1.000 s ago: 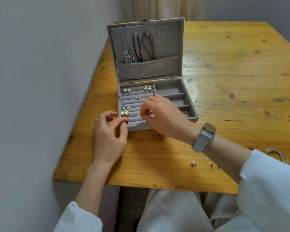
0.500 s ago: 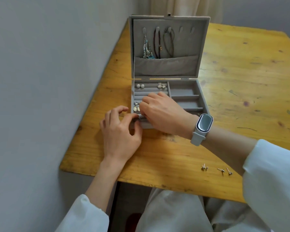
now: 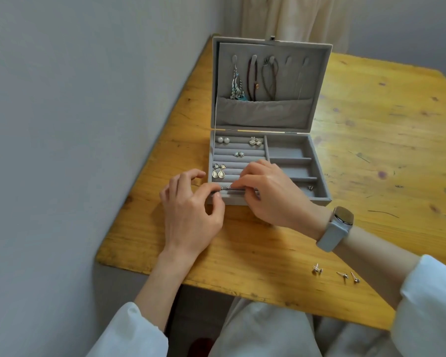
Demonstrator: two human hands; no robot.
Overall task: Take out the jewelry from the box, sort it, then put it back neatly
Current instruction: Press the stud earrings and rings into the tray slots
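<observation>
Both hands have stayed at the jewelry box [image 3: 319,161] near edge: left hand [image 3: 191,215] and right hand [image 3: 271,197] pinch one small stud [image 3: 228,187]. Four loose studs [image 3: 317,269] lie near right.

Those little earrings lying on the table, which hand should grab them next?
Probably the right hand. The loose stud earrings lie on the table beside the right forearm, while the left hand sits at the jewelry box's far-left corner.

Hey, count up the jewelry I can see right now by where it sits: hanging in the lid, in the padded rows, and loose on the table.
Pieces hanging in the lid: 3
Earring pairs clear of the hands in the padded rows: 4
Loose studs on the table: 4
Total: 11
</observation>
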